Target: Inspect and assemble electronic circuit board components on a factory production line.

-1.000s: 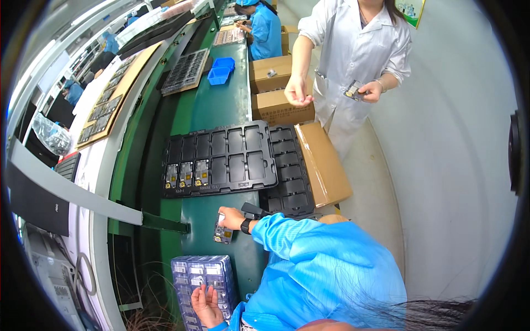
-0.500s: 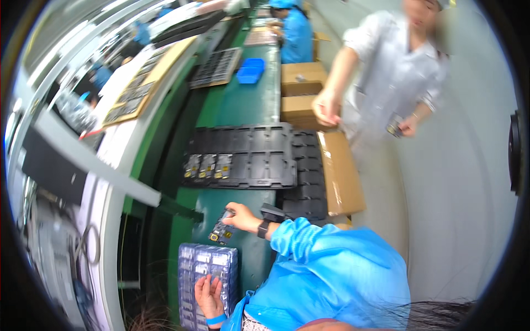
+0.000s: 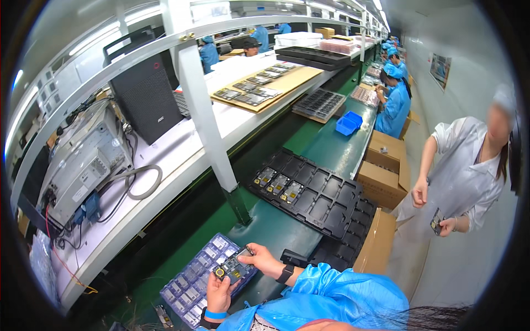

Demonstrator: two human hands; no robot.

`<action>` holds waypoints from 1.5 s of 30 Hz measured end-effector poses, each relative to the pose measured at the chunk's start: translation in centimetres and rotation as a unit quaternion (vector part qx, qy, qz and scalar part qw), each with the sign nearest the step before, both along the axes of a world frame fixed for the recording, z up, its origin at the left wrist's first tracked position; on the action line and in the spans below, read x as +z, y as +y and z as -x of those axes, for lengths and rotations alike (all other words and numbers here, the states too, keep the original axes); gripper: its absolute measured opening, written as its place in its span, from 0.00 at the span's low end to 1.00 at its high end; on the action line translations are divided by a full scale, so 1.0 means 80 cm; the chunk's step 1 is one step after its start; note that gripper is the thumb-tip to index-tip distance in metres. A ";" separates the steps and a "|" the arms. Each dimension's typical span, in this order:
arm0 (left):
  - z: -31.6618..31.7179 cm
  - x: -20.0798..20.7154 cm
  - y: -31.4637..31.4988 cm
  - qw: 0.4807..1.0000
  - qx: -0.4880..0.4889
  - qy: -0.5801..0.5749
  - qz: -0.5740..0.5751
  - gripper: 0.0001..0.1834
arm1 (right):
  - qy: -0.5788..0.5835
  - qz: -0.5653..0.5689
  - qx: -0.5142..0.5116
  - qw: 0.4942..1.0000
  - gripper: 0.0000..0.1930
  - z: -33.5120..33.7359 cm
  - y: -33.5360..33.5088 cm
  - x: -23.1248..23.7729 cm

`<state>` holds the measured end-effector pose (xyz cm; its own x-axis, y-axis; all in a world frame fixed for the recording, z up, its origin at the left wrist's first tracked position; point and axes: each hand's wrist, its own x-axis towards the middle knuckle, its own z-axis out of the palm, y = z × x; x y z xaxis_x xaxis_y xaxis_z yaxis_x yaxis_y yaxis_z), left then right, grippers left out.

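Note:
A dark circuit board (image 3: 234, 272) with a round yellow-ringed part at one end is held low in front of me. My right hand (image 3: 264, 260) grips its upper right end, with a dark band on the wrist. My left hand (image 3: 218, 293), with a blue band at the wrist, pinches the lower left end. Beneath and beside the board lies a bluish clear compartment tray (image 3: 175, 293) filled with small silvery parts. Farther along the green bench stands a black moulded tray (image 3: 326, 201); three similar boards (image 3: 277, 184) sit in its left pockets.
At the right a person in a white coat (image 3: 461, 160) holds a similar board (image 3: 436, 222). Cardboard boxes (image 3: 381, 190) line the bench's right side. A white post (image 3: 201, 110) rises at the left edge. Beyond are a blue bin (image 3: 349, 123) and a seated worker in blue (image 3: 395, 110).
My view has turned left and lifted. My right hand has brought the circuit board over the compartment tray, and my left hand, empty before, now also grips it.

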<state>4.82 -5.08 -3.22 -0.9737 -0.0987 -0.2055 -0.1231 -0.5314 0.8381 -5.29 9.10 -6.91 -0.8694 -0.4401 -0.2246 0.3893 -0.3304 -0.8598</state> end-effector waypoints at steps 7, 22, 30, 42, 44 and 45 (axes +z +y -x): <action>-0.027 -0.017 -0.021 0.988 0.145 0.017 0.047 0.20 | 0.049 -0.011 0.111 0.993 0.17 -0.006 -0.045 -0.016; -0.145 0.011 -0.132 0.876 0.480 0.048 0.006 0.16 | 0.376 -0.371 0.241 0.814 0.08 0.014 -0.117 -0.062; -0.190 0.007 -0.139 0.816 0.576 0.037 -0.005 0.15 | 0.557 -0.344 0.210 0.726 0.10 -0.058 -0.219 -0.071; -0.200 0.004 -0.125 0.843 0.538 0.008 -0.015 0.14 | 0.633 -0.357 0.238 0.644 0.13 -0.081 -0.277 -0.079; -0.191 0.004 -0.119 0.868 0.494 0.004 -0.045 0.14 | 0.588 -0.340 0.272 0.682 0.12 -0.078 -0.274 -0.076; -0.185 0.007 -0.113 0.878 0.476 0.000 -0.052 0.15 | 0.539 -0.327 0.308 0.713 0.11 -0.074 -0.268 -0.076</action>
